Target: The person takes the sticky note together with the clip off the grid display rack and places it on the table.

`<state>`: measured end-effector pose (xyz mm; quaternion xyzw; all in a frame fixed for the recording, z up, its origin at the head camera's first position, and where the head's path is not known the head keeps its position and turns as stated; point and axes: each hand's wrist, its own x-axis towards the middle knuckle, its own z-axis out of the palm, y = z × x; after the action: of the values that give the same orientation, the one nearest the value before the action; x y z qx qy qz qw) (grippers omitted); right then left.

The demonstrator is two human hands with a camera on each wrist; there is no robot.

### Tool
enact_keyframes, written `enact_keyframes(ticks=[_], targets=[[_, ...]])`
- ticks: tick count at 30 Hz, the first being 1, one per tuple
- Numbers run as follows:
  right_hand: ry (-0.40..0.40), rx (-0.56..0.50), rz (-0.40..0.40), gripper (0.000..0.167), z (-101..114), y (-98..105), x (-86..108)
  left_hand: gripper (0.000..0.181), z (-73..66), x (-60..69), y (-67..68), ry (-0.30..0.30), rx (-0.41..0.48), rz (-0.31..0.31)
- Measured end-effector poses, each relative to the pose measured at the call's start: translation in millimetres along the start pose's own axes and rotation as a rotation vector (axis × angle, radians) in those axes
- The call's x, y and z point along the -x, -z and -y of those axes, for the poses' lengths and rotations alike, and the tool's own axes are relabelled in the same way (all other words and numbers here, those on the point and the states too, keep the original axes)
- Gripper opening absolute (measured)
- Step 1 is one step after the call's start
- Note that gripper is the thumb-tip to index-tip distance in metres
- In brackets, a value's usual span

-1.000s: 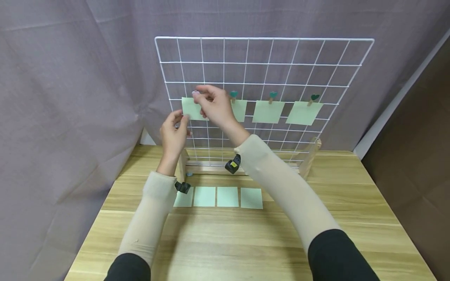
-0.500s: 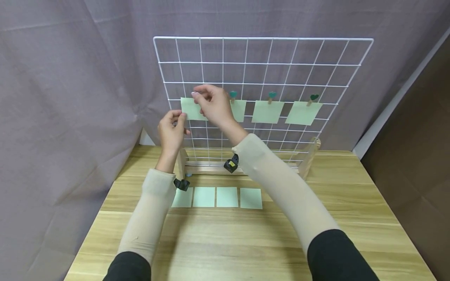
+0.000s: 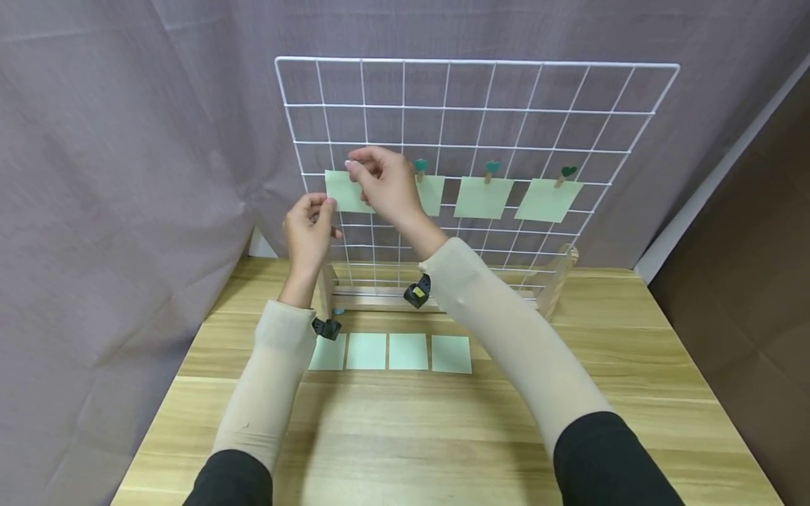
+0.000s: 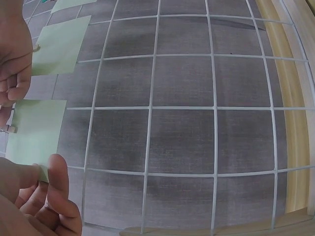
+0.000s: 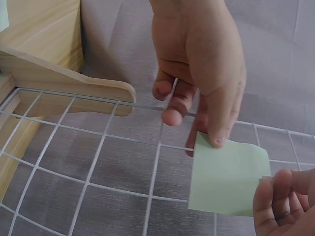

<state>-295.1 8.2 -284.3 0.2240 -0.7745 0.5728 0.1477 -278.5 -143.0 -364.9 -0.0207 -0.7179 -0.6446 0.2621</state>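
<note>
My left hand [image 3: 308, 228] pinches the lower left corner of a pale green paper note [image 3: 344, 191] between thumb and fingers. The note lies against a white wire grid [image 3: 427, 107]. At the note's top edge, my right hand [image 3: 389, 186] pinches a small wooden clip, mostly hidden by its fingers. The tip of that clip [image 4: 11, 129] shows on the note in the left wrist view. To the right, more green notes [image 3: 483, 198] hang in a row, held by small clothespins with green hearts [image 3: 492, 167].
Several pale green notes [image 3: 408, 351] lie in a row on the wooden table [image 3: 405, 436]. A wooden stand [image 3: 557, 284] supports the grid. A small blue object [image 3: 339, 311] sits by the stand's left foot. Grey cloth [image 3: 158, 176] hangs behind.
Both hands stay at the same note and have hardly moved; the left fingers have shifted slightly at its corner. The head view has tilted a little.
</note>
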Motion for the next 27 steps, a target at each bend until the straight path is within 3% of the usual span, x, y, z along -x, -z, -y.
enact_keyframes(ticks=[27], targets=[[0.031,0.032,-0.062,0.020,2.0,-5.7,-0.2,0.020,-3.1,0.2,-1.5,-0.033,-0.032,-0.013]])
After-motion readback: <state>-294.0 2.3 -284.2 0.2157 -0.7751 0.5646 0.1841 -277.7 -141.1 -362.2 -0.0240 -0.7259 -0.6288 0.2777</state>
